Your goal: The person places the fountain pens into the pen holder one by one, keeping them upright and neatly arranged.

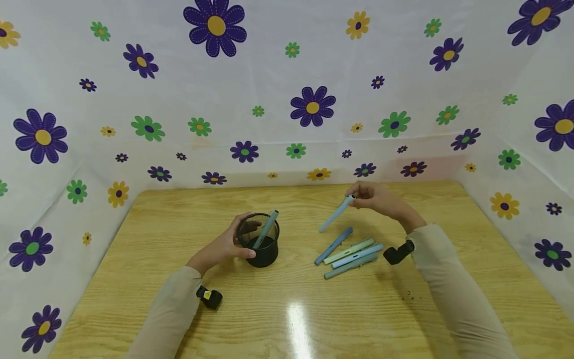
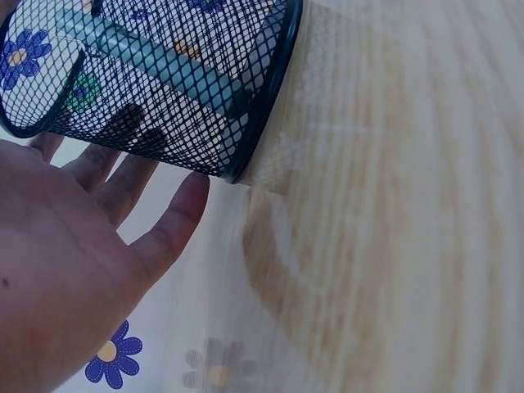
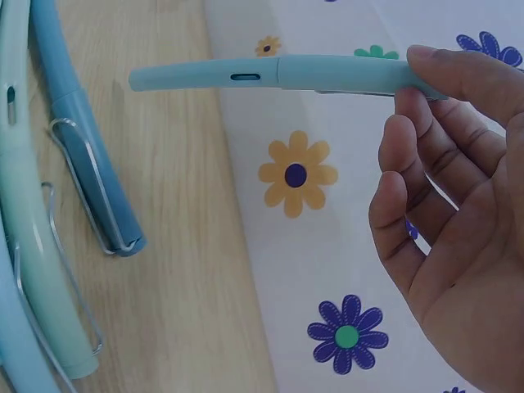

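My left hand [image 1: 230, 244] holds a black mesh pen holder [image 1: 264, 257] by its side, thumb in front and fingers behind. Inside it leans a grey-green pen [image 1: 267, 228], which shows through the mesh in the left wrist view. Between thumb and fingertips, my right hand [image 1: 374, 198] pinches a light blue pen [image 3: 221, 75] by its cap end, slanting above the table. Below that hand lie several pens: a darker blue pen [image 1: 333, 247], a pale green pen [image 1: 345, 253], another light blue pen [image 1: 358, 256] and a teal pen [image 1: 350, 266].
The wooden table [image 1: 251, 319] meets a white cloth backdrop [image 1: 269, 70] with printed flowers at the back and sides. Black wrist cameras [image 1: 396, 253] sit on both sleeves, the right one close to the lying pens. Small dark specks mark the table at the right.
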`<state>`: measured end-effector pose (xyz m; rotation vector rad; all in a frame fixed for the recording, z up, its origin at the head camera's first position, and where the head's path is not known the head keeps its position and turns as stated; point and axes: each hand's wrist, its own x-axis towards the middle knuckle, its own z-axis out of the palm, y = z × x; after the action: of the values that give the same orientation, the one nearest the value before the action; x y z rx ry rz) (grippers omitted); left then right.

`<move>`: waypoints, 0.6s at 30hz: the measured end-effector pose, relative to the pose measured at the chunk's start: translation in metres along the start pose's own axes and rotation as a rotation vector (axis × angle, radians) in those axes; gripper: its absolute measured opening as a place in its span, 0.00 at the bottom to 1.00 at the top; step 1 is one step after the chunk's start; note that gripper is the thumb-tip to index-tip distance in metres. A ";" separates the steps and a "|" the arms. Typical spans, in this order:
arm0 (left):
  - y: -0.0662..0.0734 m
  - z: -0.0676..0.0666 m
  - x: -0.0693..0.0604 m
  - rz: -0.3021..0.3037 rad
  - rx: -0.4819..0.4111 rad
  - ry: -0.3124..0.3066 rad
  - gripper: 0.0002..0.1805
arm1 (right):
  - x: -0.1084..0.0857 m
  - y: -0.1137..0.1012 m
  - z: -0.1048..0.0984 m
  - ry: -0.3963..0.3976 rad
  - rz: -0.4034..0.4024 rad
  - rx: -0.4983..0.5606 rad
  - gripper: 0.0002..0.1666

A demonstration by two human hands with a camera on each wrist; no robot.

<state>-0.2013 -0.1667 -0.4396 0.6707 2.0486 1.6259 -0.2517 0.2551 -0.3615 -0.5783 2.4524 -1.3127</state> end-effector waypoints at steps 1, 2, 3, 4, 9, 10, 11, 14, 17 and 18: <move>0.000 0.000 0.000 0.002 0.000 -0.002 0.53 | 0.000 -0.002 -0.001 -0.002 -0.011 0.002 0.16; 0.000 0.000 0.000 0.004 0.002 -0.003 0.53 | 0.000 -0.003 -0.001 -0.006 -0.025 0.013 0.16; 0.000 0.000 0.000 0.004 0.001 -0.003 0.53 | 0.000 -0.005 -0.002 -0.006 -0.038 0.017 0.15; 0.000 0.000 0.000 0.007 0.001 -0.003 0.53 | 0.000 -0.007 -0.002 -0.006 -0.051 0.022 0.15; -0.001 0.000 0.000 0.016 0.015 0.002 0.52 | -0.001 -0.016 -0.006 0.002 -0.079 -0.003 0.14; -0.001 0.000 0.000 0.019 0.014 0.003 0.52 | -0.001 -0.018 -0.007 0.000 -0.084 -0.008 0.14; -0.001 0.000 0.000 0.020 0.015 0.005 0.52 | -0.001 -0.020 -0.008 -0.001 -0.085 -0.014 0.14; -0.001 0.001 0.000 0.031 0.018 0.005 0.53 | -0.001 -0.027 -0.009 0.000 -0.097 -0.027 0.14; -0.002 0.001 0.001 0.036 0.019 0.003 0.53 | -0.001 -0.033 -0.009 -0.003 -0.103 -0.033 0.13; -0.002 0.001 0.001 0.039 0.017 0.001 0.53 | -0.001 -0.034 -0.009 -0.005 -0.106 -0.034 0.13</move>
<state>-0.2016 -0.1659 -0.4419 0.7198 2.0639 1.6323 -0.2476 0.2453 -0.3277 -0.7278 2.4745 -1.3095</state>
